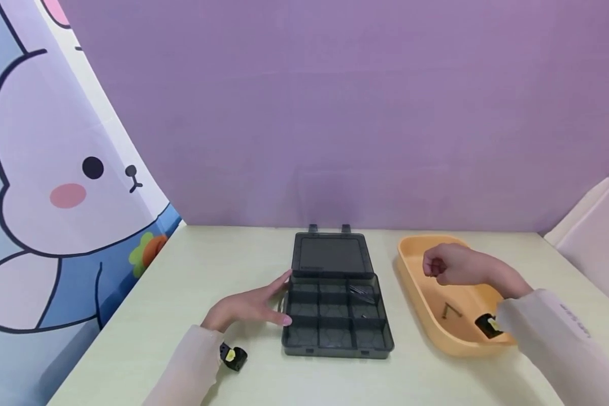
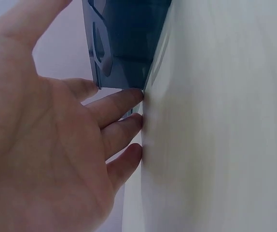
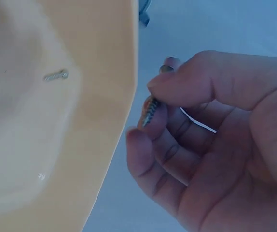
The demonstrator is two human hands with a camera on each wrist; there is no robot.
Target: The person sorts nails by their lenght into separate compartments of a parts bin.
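Note:
My right hand [image 1: 451, 264] is over the yellow-orange tray [image 1: 416, 301], thumb and fingers curled. In the right wrist view it pinches a threaded screw [image 3: 150, 112], point sticking out below the thumb. My left hand [image 1: 251, 307] is spread at the left side of a dark translucent compartment box [image 1: 335, 354], its thumb and a fingertip at the box's edge. The left wrist view shows the fingers extended, with fingertips against the box wall [image 2: 129, 75] and down at the tabletop. Long thin dark pieces [image 1: 361, 293] lie in the back right compartment.
The box lid [image 1: 332, 254] lies folded back behind the compartments. Screws [image 1: 451, 310] lie on the tray floor; one screw [image 3: 56, 75] shows up close in the right wrist view. A purple backdrop [image 1: 335, 113] rises behind the pale table [image 1: 223, 248].

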